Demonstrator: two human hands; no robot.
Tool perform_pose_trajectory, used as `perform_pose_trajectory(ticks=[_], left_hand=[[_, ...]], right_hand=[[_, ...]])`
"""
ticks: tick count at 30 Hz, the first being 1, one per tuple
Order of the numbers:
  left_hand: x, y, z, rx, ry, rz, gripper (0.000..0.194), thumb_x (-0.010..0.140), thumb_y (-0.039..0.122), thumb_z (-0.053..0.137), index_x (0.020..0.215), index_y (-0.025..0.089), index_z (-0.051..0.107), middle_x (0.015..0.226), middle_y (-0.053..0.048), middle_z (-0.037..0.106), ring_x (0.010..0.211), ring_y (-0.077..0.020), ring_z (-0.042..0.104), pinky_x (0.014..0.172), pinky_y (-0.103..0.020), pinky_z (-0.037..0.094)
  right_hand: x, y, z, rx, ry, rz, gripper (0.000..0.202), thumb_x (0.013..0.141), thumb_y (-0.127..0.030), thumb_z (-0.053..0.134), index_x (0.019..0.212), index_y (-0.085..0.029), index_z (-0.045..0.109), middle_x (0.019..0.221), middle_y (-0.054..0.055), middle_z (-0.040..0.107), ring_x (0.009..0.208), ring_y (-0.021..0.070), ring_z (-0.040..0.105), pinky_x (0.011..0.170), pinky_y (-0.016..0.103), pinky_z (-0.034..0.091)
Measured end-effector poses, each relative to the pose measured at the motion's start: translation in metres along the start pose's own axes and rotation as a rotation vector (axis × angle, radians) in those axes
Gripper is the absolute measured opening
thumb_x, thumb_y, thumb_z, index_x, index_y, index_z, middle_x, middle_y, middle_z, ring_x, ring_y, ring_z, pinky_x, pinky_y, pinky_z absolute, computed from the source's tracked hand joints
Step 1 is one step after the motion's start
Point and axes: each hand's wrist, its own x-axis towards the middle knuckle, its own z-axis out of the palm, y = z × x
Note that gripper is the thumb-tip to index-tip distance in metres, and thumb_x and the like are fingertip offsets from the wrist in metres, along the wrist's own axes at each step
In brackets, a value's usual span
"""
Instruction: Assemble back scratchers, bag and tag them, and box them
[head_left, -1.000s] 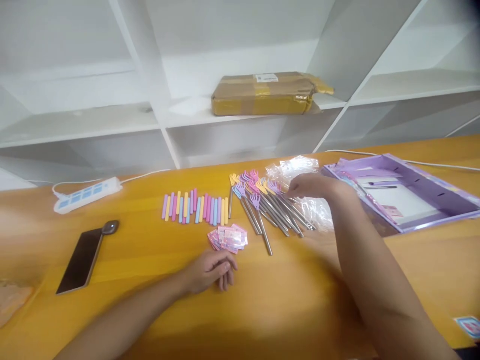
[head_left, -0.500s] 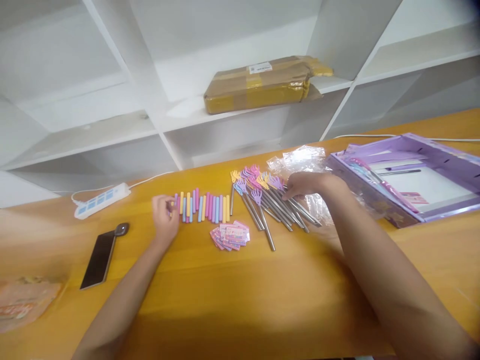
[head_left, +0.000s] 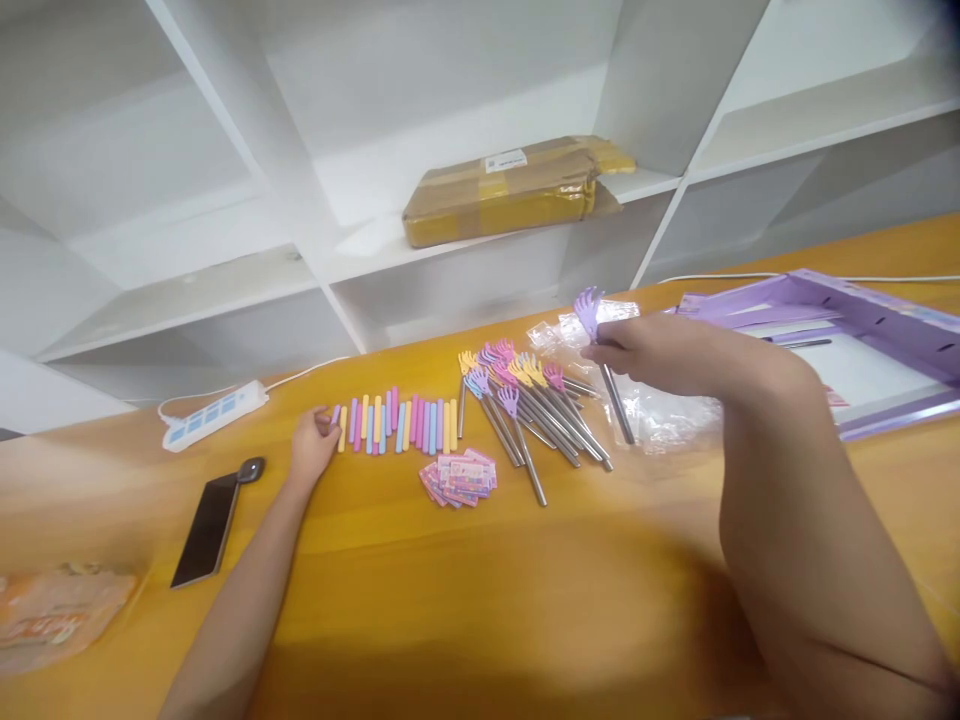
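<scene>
My right hand (head_left: 637, 350) is closed around the shaft of a back scratcher (head_left: 587, 308) with a purple hand-shaped head and a metal rod, held up over clear plastic wrappers. Just left of it lies a heap of more back scratchers (head_left: 555, 420), their heads pink, yellow, blue and purple. At the left end of a row of pastel sticks (head_left: 429, 427), my left hand (head_left: 311, 445) has its fingers curled on a purple stick (head_left: 335, 414), beside a yellow one. Below the row is a loose pile of small pink printed cards (head_left: 461, 478).
To the right stands an open purple box (head_left: 892, 400) with papers inside, next to crumpled plastic wrappers (head_left: 671, 415). A power strip (head_left: 215, 415), a phone (head_left: 206, 530), a small black device (head_left: 251, 469) and an orange packet (head_left: 64, 605) lie left. A taped parcel (head_left: 510, 195) occupies the shelf behind.
My right hand has lifted the purple back scratcher off the heap, up and to the right. My left hand has shifted slightly left, and a yellow stick now shows beside its fingers.
</scene>
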Motion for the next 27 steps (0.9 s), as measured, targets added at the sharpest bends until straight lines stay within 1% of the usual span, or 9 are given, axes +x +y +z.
perform_pose_trajectory(ticks=[5, 9, 11, 13, 15, 18, 20, 22, 27], left_hand=[[-0.001, 0.012, -0.018, -0.002, -0.074, -0.036, 0.049, 0.079, 0.038, 0.069, 0.121, 0.013, 0.067, 0.095, -0.008, 0.078, 0.087, -0.0254, 0.074, 0.091, -0.036, 0.058], [0.01, 0.038, -0.053, -0.002, -0.045, -0.045, 0.038, 0.077, 0.033, 0.067, 0.111, 0.014, 0.072, 0.091, -0.008, 0.077, 0.085, -0.026, 0.073, 0.084, -0.035, 0.056], [0.011, 0.066, -0.077, -0.032, -0.032, -0.008, 0.038, 0.084, 0.033, 0.062, 0.114, 0.014, 0.074, 0.088, -0.007, 0.075, 0.081, -0.0238, 0.071, 0.078, -0.033, 0.056], [0.001, 0.104, -0.103, -0.099, -0.044, 0.071, 0.039, 0.094, 0.039, 0.058, 0.123, 0.018, 0.073, 0.092, -0.005, 0.073, 0.073, -0.0188, 0.069, 0.071, -0.029, 0.055], [-0.023, 0.145, -0.129, -0.2, -0.071, 0.287, 0.039, 0.101, 0.045, 0.059, 0.127, 0.021, 0.074, 0.106, -0.007, 0.072, 0.07, -0.0155, 0.067, 0.069, -0.029, 0.054], [-0.067, 0.191, -0.156, -0.11, -0.007, 0.548, 0.034, 0.108, 0.042, 0.057, 0.132, 0.027, 0.075, 0.111, -0.007, 0.072, 0.077, -0.0159, 0.067, 0.067, -0.029, 0.051], [-0.09, 0.205, -0.163, -0.052, 0.06, 0.634, 0.033, 0.111, 0.036, 0.056, 0.139, 0.031, 0.073, 0.109, -0.006, 0.073, 0.086, -0.0176, 0.067, 0.068, -0.029, 0.05], [-0.101, 0.208, -0.162, -0.041, 0.091, 0.708, 0.034, 0.112, 0.029, 0.055, 0.142, 0.032, 0.072, 0.108, -0.005, 0.074, 0.09, -0.0171, 0.067, 0.075, -0.029, 0.051], [-0.1, 0.202, -0.153, -0.064, 0.067, 0.797, 0.036, 0.113, 0.022, 0.054, 0.143, 0.033, 0.071, 0.111, -0.003, 0.076, 0.094, -0.0159, 0.067, 0.083, -0.03, 0.053]], right_hand=[[-0.021, -0.018, -0.011, 0.192, 0.178, -0.136, 0.055, 0.104, -0.061, 0.057, 0.07, -0.021, 0.042, 0.066, 0.002, 0.05, 0.06, 0.0149, 0.039, 0.063, 0.033, 0.029], [-0.032, -0.04, -0.017, 0.381, 0.303, -0.23, 0.048, 0.105, -0.06, 0.056, 0.077, -0.021, 0.053, 0.072, 0.001, 0.051, 0.066, 0.0141, 0.042, 0.064, 0.031, 0.032], [-0.033, -0.053, -0.018, 0.484, 0.404, -0.297, 0.041, 0.103, -0.057, 0.062, 0.082, -0.021, 0.06, 0.077, 0.002, 0.054, 0.07, 0.0143, 0.045, 0.065, 0.031, 0.035], [-0.03, -0.066, -0.017, 0.634, 0.513, -0.359, 0.035, 0.098, -0.054, 0.07, 0.086, -0.022, 0.064, 0.079, 0.002, 0.057, 0.072, 0.0148, 0.05, 0.065, 0.031, 0.039], [-0.023, -0.077, -0.012, 0.853, 0.614, -0.402, 0.033, 0.096, -0.054, 0.073, 0.089, -0.023, 0.064, 0.077, 0.002, 0.059, 0.067, 0.0138, 0.051, 0.061, 0.031, 0.039], [-0.012, -0.09, -0.001, 1.15, 0.67, -0.414, 0.035, 0.095, -0.056, 0.073, 0.087, -0.024, 0.061, 0.067, 0.0, 0.057, 0.051, 0.0105, 0.04, 0.05, 0.031, 0.031], [-0.006, -0.094, 0.006, 1.235, 0.618, -0.414, 0.037, 0.094, -0.058, 0.073, 0.086, -0.024, 0.06, 0.066, 0.001, 0.059, 0.046, 0.0095, 0.036, 0.046, 0.031, 0.026], [-0.002, -0.098, 0.01, 1.264, 0.542, -0.426, 0.038, 0.092, -0.06, 0.072, 0.088, -0.024, 0.061, 0.07, 0.002, 0.064, 0.045, 0.0092, 0.036, 0.045, 0.032, 0.024], [0.0, -0.104, 0.015, 1.298, 0.456, -0.468, 0.038, 0.092, -0.06, 0.073, 0.091, -0.024, 0.063, 0.073, 0.002, 0.067, 0.043, 0.008, 0.035, 0.044, 0.032, 0.024]])
